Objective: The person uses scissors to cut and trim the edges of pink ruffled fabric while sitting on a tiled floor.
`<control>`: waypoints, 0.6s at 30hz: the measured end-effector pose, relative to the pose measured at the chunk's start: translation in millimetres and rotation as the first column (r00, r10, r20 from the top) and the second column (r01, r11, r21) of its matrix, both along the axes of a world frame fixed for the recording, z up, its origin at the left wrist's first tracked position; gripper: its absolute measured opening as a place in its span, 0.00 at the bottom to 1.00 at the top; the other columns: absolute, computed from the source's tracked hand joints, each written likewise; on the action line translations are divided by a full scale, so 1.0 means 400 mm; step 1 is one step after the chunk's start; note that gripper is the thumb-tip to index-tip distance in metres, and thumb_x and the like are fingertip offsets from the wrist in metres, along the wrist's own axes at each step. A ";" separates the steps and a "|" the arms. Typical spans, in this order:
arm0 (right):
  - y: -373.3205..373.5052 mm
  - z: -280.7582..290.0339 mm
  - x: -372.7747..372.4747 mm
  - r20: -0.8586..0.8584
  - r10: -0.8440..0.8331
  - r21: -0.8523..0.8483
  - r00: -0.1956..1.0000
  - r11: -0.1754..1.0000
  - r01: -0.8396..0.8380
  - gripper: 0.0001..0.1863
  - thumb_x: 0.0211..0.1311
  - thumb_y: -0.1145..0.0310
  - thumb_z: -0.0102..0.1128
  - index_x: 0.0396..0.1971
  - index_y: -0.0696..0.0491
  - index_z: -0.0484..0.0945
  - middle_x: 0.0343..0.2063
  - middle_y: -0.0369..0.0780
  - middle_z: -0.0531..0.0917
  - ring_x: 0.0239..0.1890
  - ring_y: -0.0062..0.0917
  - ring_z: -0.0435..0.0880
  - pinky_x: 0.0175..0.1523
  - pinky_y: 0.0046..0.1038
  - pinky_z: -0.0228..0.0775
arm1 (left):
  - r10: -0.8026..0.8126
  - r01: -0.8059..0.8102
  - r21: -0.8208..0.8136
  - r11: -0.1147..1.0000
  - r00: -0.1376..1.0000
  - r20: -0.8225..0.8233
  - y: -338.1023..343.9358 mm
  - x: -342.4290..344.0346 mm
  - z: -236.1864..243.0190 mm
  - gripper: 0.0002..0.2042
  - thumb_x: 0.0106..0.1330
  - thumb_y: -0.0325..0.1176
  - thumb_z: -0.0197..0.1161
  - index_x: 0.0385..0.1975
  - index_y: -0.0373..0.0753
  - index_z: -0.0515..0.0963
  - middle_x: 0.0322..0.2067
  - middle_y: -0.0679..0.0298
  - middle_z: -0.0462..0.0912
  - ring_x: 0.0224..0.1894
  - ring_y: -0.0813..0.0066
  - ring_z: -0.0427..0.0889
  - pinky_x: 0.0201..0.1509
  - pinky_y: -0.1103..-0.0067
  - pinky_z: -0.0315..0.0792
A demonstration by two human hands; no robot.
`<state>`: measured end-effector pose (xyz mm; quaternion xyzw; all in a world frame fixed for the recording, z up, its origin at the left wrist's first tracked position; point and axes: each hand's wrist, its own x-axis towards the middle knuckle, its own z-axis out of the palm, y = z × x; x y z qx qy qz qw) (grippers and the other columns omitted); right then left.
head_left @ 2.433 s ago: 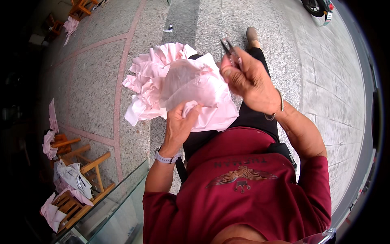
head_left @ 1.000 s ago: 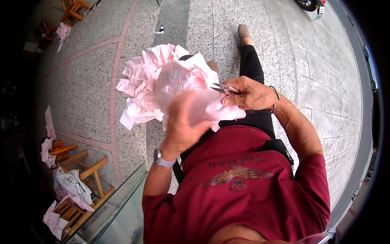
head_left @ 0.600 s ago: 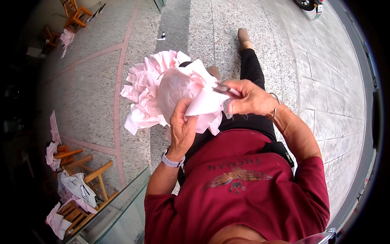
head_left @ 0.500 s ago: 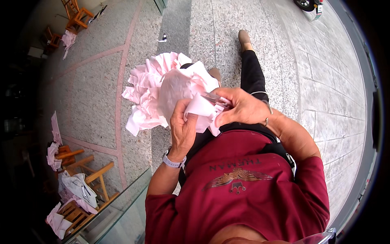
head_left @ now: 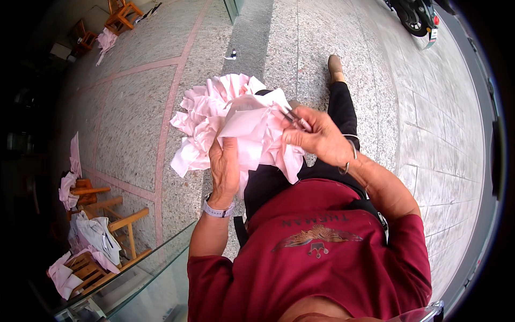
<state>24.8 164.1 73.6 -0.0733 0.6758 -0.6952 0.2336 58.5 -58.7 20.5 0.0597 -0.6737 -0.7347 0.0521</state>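
A big bunch of pale pink cloth (head_left: 248, 129), ruffled and creased, lies over my lap and knees. My left hand (head_left: 224, 167) is closed on its near left edge, with the thumb in front and the fingers hidden under the folds. In my right hand (head_left: 323, 140) is a small pair of thread snips (head_left: 296, 119), their metal blades pointing up and left beside the cloth. Whether the right fingertips also pinch some cloth, I cannot make out.
Wooden chairs (head_left: 129, 222) draped with pink and white cloth stand at lower left, near a glass panel (head_left: 155, 273). Another wooden chair (head_left: 122, 15) and a pink cloth heap (head_left: 106, 40) are at far left. A parked motorbike (head_left: 416, 20) stands at far right.
The cloth between my hands has been turned and spread out. My right hand has shifted slightly right, and the snips show more plainly. The whole view has shifted a little.
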 end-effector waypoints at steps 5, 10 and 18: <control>-0.073 -0.039 0.007 -0.158 0.053 0.088 0.986 0.995 -0.040 0.21 0.57 0.67 0.75 0.46 0.60 0.77 0.32 0.31 0.79 0.34 0.11 0.74 0.41 0.19 0.70 | -0.110 0.103 0.180 0.978 0.994 0.025 0.054 0.016 0.048 0.27 0.78 0.51 0.46 0.57 0.30 0.72 0.52 0.60 0.78 0.52 0.74 0.76 0.58 0.77 0.69; -0.102 -0.035 -0.010 -0.279 0.010 0.024 0.960 1.000 -0.003 0.07 0.64 0.75 0.64 0.41 0.57 0.78 0.29 0.29 0.76 0.33 0.10 0.71 0.36 0.19 0.66 | -0.024 0.021 0.119 0.993 0.999 0.023 0.048 0.023 0.009 0.24 0.78 0.48 0.48 0.57 0.29 0.72 0.50 0.59 0.79 0.51 0.73 0.78 0.57 0.77 0.71; 0.025 -0.042 -0.112 -0.191 -0.209 0.230 0.959 0.940 0.251 0.07 0.70 0.70 0.56 0.36 0.59 0.75 0.23 0.31 0.74 0.22 0.13 0.68 0.26 0.19 0.60 | 0.146 -0.202 0.642 0.740 0.979 0.139 -0.265 0.005 -0.015 0.14 0.78 0.41 0.47 0.33 0.38 0.72 0.19 0.70 0.69 0.19 0.81 0.67 0.24 0.80 0.66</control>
